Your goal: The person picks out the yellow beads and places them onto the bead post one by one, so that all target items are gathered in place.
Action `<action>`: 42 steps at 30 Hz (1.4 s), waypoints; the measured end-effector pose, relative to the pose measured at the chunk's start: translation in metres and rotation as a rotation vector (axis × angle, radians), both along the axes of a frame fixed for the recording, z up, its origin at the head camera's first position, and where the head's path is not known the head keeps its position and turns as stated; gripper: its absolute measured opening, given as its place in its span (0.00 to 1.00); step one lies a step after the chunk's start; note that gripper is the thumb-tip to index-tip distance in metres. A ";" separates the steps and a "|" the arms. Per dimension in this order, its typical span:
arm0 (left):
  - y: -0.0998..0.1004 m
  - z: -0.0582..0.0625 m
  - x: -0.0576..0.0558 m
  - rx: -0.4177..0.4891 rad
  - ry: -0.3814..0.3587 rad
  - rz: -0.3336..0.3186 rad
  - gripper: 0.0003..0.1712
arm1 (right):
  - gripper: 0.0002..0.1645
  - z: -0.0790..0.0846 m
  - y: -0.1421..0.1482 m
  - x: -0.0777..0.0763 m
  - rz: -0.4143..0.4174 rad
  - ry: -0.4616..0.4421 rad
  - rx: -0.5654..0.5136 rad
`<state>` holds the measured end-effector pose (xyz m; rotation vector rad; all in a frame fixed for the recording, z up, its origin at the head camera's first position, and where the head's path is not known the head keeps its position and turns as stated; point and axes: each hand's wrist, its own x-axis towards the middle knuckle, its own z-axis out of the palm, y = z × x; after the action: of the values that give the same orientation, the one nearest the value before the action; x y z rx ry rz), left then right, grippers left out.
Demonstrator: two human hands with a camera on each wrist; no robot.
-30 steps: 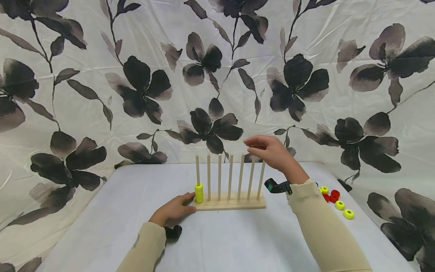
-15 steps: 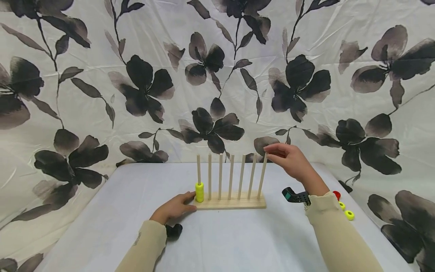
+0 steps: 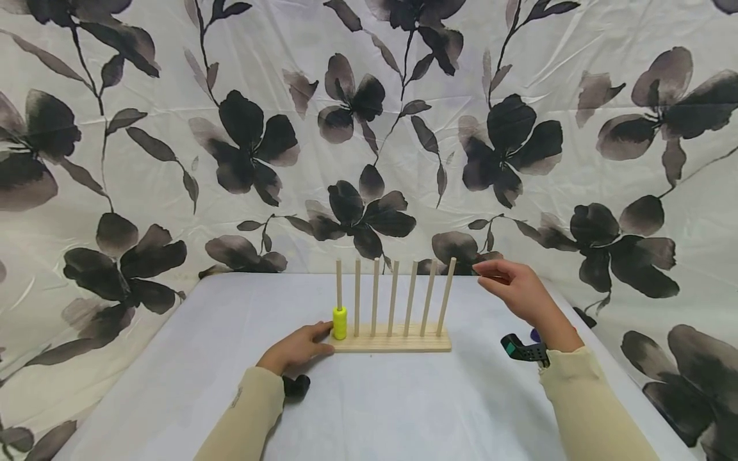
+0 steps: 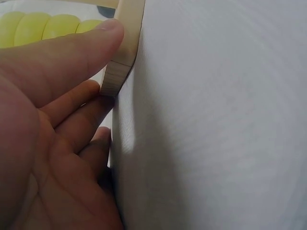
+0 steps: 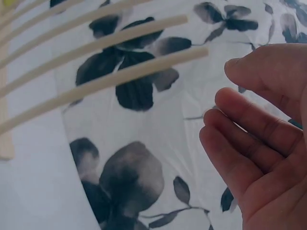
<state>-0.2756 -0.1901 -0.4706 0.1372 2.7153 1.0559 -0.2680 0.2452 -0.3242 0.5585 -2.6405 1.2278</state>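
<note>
A wooden peg stand [image 3: 392, 346] with a row of several upright pegs sits on the white table. Its leftmost peg carries a stack of yellow beads [image 3: 339, 323]; the other pegs are bare. My left hand [image 3: 298, 349] holds the base at its left end, the thumb over the edge and fingers against the end, as the left wrist view shows. To the right of the rightmost peg [image 5: 144, 76], my right hand [image 3: 519, 296] hovers in the air, fingers loosely bent and apart from the thumb. Nothing is between them in the right wrist view.
Part of a blue-purple bead [image 3: 535, 335] shows beside the right wrist; the right arm hides whatever else lies there. Behind the table [image 3: 403, 403] hangs a floral cloth [image 3: 369, 128]. The table's right edge runs beyond the right forearm.
My right hand has moved from above the right-hand pegs to the right and slightly down, away from the stand. The loose beads are now mostly behind the arm. My left hand stays put.
</note>
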 end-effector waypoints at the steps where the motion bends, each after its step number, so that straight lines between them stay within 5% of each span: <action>1: 0.000 0.001 -0.001 -0.001 0.001 0.002 0.42 | 0.21 -0.002 0.003 0.001 -0.013 0.001 0.009; 42: 0.000 0.001 0.000 0.005 -0.002 0.005 0.42 | 0.37 -0.073 0.101 0.021 -0.303 -0.230 0.166</action>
<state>-0.2752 -0.1896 -0.4695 0.1306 2.7133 1.0633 -0.2471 0.3459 -0.3973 0.0314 -2.8964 1.0425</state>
